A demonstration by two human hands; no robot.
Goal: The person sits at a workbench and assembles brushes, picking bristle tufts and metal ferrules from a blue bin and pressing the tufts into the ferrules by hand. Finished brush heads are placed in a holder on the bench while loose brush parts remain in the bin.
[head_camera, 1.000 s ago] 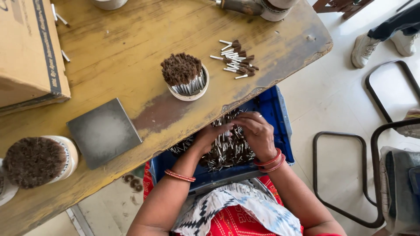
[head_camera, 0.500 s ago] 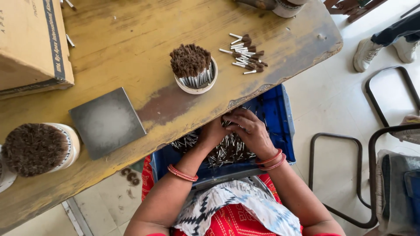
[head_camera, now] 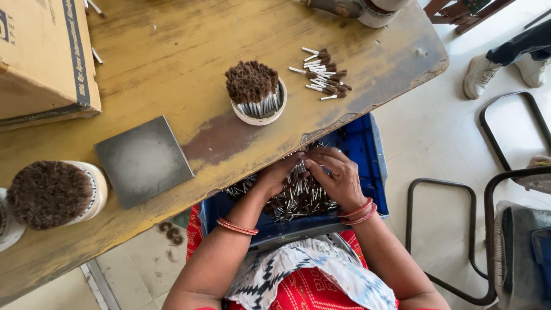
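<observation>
Views: only one, worn on the head.
Direction: the scene is seen from above, looking steeply down past the lap onto the counter point(head_camera: 172, 69).
Distance: the hands are seen close, low in the middle of the frame; the counter's far edge is cut off at the top.
Shared part: none, since no second view is supplied.
Edges: floor point(head_camera: 436, 143) is taken in at the right.

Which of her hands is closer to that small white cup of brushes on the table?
Left. The left hand sits just below the white cup; the right hand is farther off to the side.
</observation>
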